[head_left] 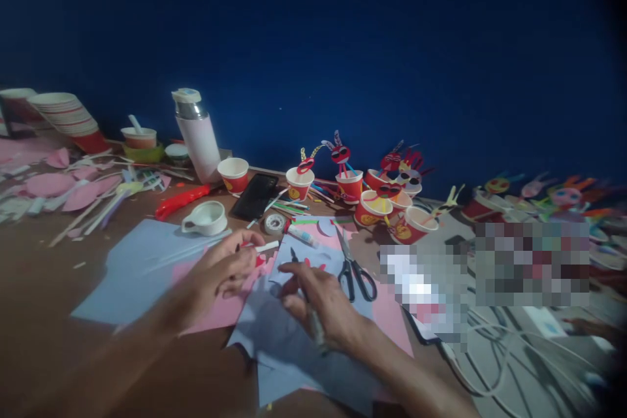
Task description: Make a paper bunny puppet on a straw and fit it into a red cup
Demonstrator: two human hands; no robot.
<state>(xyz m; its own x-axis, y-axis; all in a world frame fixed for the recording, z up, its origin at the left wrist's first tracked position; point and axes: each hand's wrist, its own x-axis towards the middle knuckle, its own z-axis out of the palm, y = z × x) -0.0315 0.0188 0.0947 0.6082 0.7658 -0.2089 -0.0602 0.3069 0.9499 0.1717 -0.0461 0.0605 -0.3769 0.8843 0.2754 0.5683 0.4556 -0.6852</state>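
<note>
My left hand is closed, with a short white stick coming out at its fingertips. A small red piece shows beside those fingers; whether they grip it too is unclear. In my right hand is a pen, its dark tip pointing up and away from me. Beneath both hands lie blue-grey paper sheets and pink paper. Black-handled scissors rest on the paper just beyond my right hand. A glue tube and a tape roll lie farther back.
Red paper cups, several holding stick figures with sunglasses, line the back. A bottle, a black phone and a white handled cup stand nearby. Paper scraps cover the left; cables and a lit phone lie right.
</note>
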